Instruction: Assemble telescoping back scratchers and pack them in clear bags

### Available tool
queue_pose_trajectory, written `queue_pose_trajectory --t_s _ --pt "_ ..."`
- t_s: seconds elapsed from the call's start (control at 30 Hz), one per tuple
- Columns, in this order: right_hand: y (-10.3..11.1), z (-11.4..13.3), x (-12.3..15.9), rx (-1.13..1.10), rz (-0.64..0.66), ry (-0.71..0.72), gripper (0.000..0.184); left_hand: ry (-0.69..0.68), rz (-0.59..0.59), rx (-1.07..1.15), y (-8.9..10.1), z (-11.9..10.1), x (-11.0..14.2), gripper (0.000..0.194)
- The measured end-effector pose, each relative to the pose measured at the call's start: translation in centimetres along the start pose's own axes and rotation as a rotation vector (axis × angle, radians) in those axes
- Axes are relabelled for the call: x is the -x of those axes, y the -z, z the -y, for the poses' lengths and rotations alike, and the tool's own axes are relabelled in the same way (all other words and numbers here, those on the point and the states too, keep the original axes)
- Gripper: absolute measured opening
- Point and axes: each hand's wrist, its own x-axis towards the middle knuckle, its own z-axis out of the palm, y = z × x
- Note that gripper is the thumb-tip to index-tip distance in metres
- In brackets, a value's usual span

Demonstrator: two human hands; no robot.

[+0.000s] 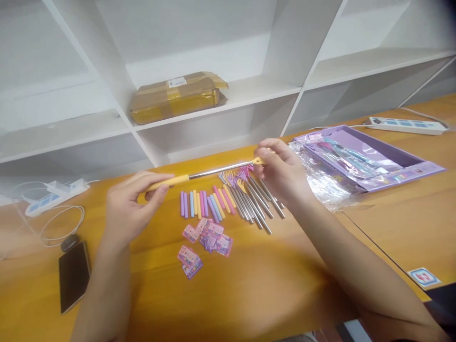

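A back scratcher [221, 169] with a yellow grip, a thin metal rod and a yellow claw end is held nearly level above the table. My left hand [130, 204] is closed around its yellow grip. At the other end, the fingers of my right hand [280, 168] pinch the yellow claw and partly cover it. Beneath it lies a row of pastel grip sleeves [204, 203] in purple, blue, yellow and pink. To their right is a pile of metal scratcher rods [258, 204] with coloured claw ends. Small printed cards [213, 231] are scattered nearer to me.
A purple box [399, 172] with wrapped scratchers [349, 154] and clear plastic bags [317, 178] stand at the right. Power strips [408, 125] lie at both sides. A phone [74, 275] rests at left. On the white shelf [263, 85] sits a taped parcel [178, 97].
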Motion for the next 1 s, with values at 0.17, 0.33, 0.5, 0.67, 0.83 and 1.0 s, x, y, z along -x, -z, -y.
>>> queue_pose_trajectory --t_s 0.17,0.33,0.5,0.67,0.83,1.0 --pt "1.0 0.9 0.3 0.279 0.073 0.042 0.027 -0.035 0.034 -0.021 0.3 -0.5 0.1 0.017" --pt "2.0 1.9 0.5 0.676 0.209 0.188 0.025 -0.041 0.007 -0.01 0.2 -0.6 0.0 0.014" --pt "2.5 1.6 0.5 0.815 0.238 0.487 0.027 -0.016 -0.021 0.031 0.2 0.0 0.0 0.01" --pt "2.9 1.8 0.2 0.986 0.299 0.666 0.03 0.061 -0.042 0.078 1.1 0.7 0.2 0.009" --pt "3.3 2.2 0.2 1.149 0.322 0.897 0.017 0.119 -0.065 0.119 1.3 1.0 0.4 0.008" --pt "4.2 1.9 0.2 1.241 0.326 0.948 0.019 0.129 -0.059 0.128 1.2 0.9 0.3 0.01"
